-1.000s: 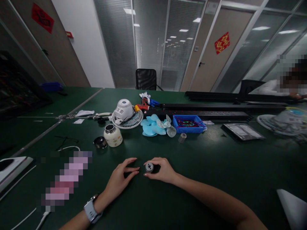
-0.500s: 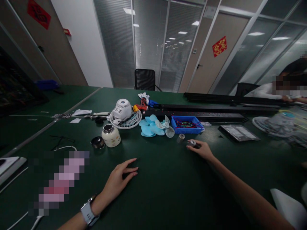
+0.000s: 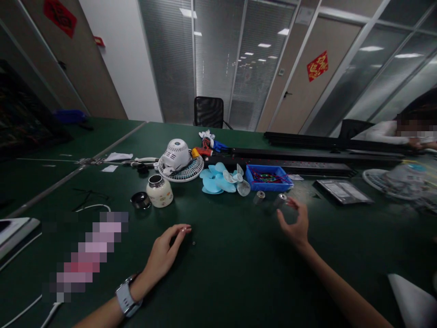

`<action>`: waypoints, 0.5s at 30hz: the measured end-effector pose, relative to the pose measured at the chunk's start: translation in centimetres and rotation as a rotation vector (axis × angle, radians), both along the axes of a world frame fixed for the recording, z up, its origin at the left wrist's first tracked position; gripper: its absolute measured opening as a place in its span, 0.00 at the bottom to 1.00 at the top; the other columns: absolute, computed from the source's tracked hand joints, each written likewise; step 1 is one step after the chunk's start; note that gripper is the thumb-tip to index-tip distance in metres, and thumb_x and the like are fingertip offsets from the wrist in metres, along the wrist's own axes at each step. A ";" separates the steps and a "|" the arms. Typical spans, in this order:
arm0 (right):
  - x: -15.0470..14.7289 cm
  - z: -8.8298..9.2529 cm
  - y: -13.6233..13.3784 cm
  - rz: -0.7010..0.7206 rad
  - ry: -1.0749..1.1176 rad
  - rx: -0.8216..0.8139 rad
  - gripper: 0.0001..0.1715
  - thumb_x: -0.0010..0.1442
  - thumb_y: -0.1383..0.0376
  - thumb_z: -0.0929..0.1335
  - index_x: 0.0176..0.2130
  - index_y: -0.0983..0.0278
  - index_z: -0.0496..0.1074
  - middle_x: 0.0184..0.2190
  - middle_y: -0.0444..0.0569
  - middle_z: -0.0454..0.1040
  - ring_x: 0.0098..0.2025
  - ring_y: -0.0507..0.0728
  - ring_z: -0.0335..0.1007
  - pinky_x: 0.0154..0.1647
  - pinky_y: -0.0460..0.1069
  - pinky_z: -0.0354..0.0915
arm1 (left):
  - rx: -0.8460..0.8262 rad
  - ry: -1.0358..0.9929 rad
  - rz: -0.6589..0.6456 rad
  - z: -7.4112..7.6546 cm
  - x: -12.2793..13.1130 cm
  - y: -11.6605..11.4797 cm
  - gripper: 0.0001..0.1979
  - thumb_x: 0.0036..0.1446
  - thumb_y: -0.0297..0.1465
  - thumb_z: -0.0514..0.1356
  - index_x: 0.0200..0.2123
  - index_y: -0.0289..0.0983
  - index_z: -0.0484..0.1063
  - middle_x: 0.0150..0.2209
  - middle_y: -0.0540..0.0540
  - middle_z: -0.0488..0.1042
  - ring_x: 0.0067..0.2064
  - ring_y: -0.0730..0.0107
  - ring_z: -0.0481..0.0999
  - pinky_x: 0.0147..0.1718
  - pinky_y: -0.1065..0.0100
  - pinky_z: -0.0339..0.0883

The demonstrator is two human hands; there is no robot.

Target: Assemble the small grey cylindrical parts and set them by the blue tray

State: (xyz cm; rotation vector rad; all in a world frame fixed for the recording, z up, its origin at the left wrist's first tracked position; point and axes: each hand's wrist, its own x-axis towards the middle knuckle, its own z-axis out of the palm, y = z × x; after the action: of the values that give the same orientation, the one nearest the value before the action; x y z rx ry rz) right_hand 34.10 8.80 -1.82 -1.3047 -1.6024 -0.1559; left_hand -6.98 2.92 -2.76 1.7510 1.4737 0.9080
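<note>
My right hand (image 3: 295, 222) hovers over the green table (image 3: 239, 273) with its fingers spread and nothing in them. Just beyond its fingertips a small grey metal cylinder (image 3: 280, 199) stands on the table, beside a second similar cylinder (image 3: 259, 197). My left hand (image 3: 164, 254), with a watch on the wrist, rests flat on the table with fingers stretched out. A tiny screw-like speck (image 3: 194, 243) lies just right of its fingertips.
Behind lie a blue tray (image 3: 269, 178) of parts, light-blue fan blades (image 3: 218, 178), a white fan motor on a grille (image 3: 180, 161), a cream jar (image 3: 159, 191) and a black lid (image 3: 140, 200). Another person sits at the far right (image 3: 409, 132). Cables lie at the left.
My right hand carried the metal cylinder from in front of me to beside the other cylinder, let go of it and drew back open. My left hand stayed put.
</note>
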 end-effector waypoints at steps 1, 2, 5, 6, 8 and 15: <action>-2.0 0.4 -0.9 0.134 -0.075 -0.063 0.27 0.57 0.61 0.70 0.55 0.63 0.67 0.44 0.54 0.71 0.43 0.58 0.69 0.48 0.56 0.65 | 0.016 0.014 0.028 0.1 0.0 0.0 0.16 0.66 0.41 0.50 0.43 0.41 0.73 0.45 0.46 0.79 0.49 0.61 0.77 0.48 0.61 0.69; -4.2 0.9 -1.8 0.301 -0.153 -0.165 0.22 0.59 0.61 0.69 0.53 0.61 0.70 0.41 0.51 0.73 0.41 0.57 0.69 0.46 0.54 0.65 | 0.035 0.033 0.047 0.2 0.0 0.1 0.17 0.66 0.41 0.49 0.37 0.39 0.75 0.43 0.45 0.79 0.47 0.60 0.77 0.47 0.61 0.69; -11.1 1.6 -3.1 0.707 -0.282 -0.530 0.23 0.60 0.55 0.69 0.54 0.56 0.70 0.37 0.45 0.73 0.35 0.52 0.69 0.38 0.48 0.64 | 0.074 0.079 0.067 0.4 0.1 0.0 0.20 0.65 0.41 0.50 0.30 0.38 0.75 0.37 0.44 0.79 0.42 0.60 0.77 0.41 0.62 0.70; -13.2 1.6 -3.2 0.772 -0.297 -0.606 0.26 0.59 0.52 0.69 0.55 0.54 0.70 0.36 0.44 0.73 0.32 0.51 0.68 0.35 0.47 0.63 | 0.082 0.086 0.068 0.4 0.1 0.0 0.19 0.65 0.41 0.50 0.31 0.38 0.76 0.36 0.45 0.78 0.40 0.60 0.77 0.40 0.63 0.70; -16.9 1.1 -2.8 0.819 -0.317 -0.675 0.27 0.58 0.48 0.69 0.55 0.51 0.70 0.35 0.43 0.72 0.30 0.49 0.66 0.32 0.45 0.61 | 0.100 0.089 0.073 0.5 0.1 0.0 0.18 0.64 0.41 0.51 0.34 0.38 0.77 0.34 0.45 0.78 0.38 0.60 0.77 0.38 0.63 0.70; -19.9 -0.6 -1.4 0.773 -0.286 -0.637 0.11 0.58 0.54 0.71 0.40 0.53 0.79 0.30 0.41 0.70 0.30 0.49 0.67 0.29 0.44 0.58 | 0.115 0.099 0.071 0.3 -0.1 0.1 0.18 0.64 0.39 0.50 0.34 0.38 0.78 0.36 0.44 0.77 0.40 0.60 0.76 0.41 0.63 0.69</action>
State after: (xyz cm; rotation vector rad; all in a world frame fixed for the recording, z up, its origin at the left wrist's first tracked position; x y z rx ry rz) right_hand 14.23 7.41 -2.41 -1.0299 -2.4088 0.7250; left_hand -7.12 3.00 -2.48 1.8604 1.5835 0.9719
